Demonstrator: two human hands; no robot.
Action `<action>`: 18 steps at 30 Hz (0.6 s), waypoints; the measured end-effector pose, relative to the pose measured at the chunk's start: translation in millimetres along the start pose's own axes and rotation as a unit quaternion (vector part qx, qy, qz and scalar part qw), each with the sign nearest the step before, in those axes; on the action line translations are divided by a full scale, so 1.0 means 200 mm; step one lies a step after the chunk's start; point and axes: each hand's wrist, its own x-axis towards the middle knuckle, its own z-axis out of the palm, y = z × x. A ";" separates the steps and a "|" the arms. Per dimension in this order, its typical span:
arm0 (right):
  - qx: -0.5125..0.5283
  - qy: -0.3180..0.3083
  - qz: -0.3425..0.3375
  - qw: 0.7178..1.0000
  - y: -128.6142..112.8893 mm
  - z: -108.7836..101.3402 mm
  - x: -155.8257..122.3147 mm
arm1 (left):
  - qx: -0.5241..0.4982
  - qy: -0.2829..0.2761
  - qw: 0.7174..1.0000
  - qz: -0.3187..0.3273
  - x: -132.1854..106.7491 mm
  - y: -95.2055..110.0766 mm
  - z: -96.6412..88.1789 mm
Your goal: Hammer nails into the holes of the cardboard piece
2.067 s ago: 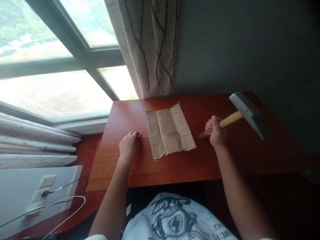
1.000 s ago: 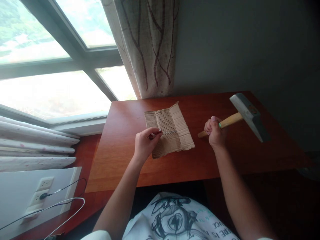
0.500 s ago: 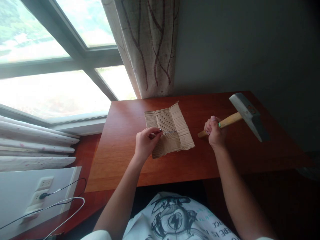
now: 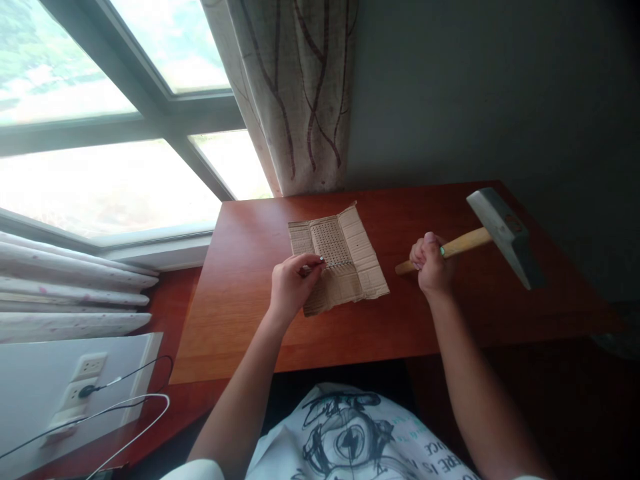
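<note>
A piece of brown cardboard [image 4: 370, 267] lies on the wooden table, a grid of small dark marks or holes across its middle. My left hand [image 4: 294, 283] rests at its left edge, thumb and forefinger pinched on what looks like a small nail [image 4: 321, 260]; only a bright tip shows. Close by, a row of tiny pointed shapes [image 4: 340, 265] runs along the grid's near side. Wrapped around a wooden handle, my right hand [image 4: 433, 263] holds a hammer [image 4: 507, 230] raised to the right of the cardboard, its big grey metal head pointing away from the cardboard.
The reddish-brown table [image 4: 240, 320] stands against a grey wall [image 4: 450, 87]. At the left are a window [image 4: 100, 180], a patterned curtain [image 4: 300, 87] and a wall socket [image 4: 77, 393] with a plug and cables.
The hammer head has shifted slightly right and down as my right hand tilts it. My left hand and the cardboard have hardly moved.
</note>
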 end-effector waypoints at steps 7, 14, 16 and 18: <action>-0.007 -0.006 -0.008 1.000 -0.01 0.00 0.00 | 0.045 -0.002 0.999 0.022 -0.01 0.01 0.01; -0.067 -0.004 0.001 0.998 -0.02 0.00 -0.01 | 0.068 0.008 0.997 0.032 -0.02 0.00 0.04; -0.067 -0.012 -0.001 0.998 -0.01 0.00 0.00 | 0.070 0.011 0.997 0.033 -0.02 -0.01 0.04; -0.067 -0.030 0.002 0.997 -0.01 0.00 0.01 | 0.070 0.012 0.997 0.033 -0.02 -0.01 0.05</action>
